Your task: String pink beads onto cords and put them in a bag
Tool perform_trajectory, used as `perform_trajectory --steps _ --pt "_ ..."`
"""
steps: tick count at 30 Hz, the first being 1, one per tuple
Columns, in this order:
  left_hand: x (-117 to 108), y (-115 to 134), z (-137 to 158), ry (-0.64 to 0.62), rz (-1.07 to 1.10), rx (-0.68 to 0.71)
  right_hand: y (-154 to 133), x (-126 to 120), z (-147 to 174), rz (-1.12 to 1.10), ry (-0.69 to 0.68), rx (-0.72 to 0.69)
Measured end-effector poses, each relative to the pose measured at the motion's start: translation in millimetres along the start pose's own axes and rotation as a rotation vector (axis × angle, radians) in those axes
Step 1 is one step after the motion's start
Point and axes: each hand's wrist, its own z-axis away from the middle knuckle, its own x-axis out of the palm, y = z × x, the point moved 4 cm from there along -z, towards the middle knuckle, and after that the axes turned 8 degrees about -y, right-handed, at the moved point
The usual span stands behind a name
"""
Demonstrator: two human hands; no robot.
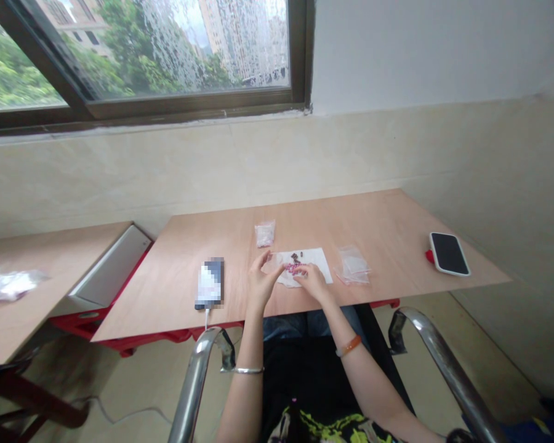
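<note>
Both my hands are over a white sheet of paper (322, 261) at the front of the table. A short row of small pink and purple beads (296, 268) lies between them. My right hand (312, 283) comes in from the right, its fingertips pinched on the beads. My left hand (261, 283) is at the paper's left edge, thumb and index finger spread apart, with the thumb tip close to the beads' left end. Whether a thin thread runs to it is too small to tell. Several small dark brown pieces (295, 257) lie on the paper just behind the beads.
A small clear bag (264, 234) lies behind the paper, and more clear bags (353, 266) are to its right. A phone (210, 283) with a white cable lies left; another phone (449, 253) lies far right. Metal chair armrests (196, 381) flank me. A side table (55, 264) stands left.
</note>
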Motion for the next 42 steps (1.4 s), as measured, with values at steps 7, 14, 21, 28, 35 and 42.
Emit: perform_trajectory --steps 7,14,21,28,35,42 --pt "-0.2 10.8 2.3 -0.023 -0.001 -0.010 6.5 12.5 -3.4 0.198 0.070 -0.001" --pt "0.4 13.8 4.5 -0.059 0.007 -0.013 15.7 16.8 -5.6 0.237 0.115 -0.048" --pt "10.3 2.7 5.5 -0.153 0.000 0.009 5.5 -5.4 -8.0 -0.067 0.272 -0.065" --pt "27.3 -9.4 9.1 -0.230 0.006 0.024 -52.3 -42.3 -0.6 -0.215 0.247 -0.212" --pt "27.8 -5.0 7.4 -0.218 0.040 0.043 -45.0 -36.6 -3.0 -0.263 0.217 -0.170" --pt "18.6 -0.7 4.7 -0.138 0.052 0.031 13.0 -3.5 -8.2 -0.011 0.163 0.045"
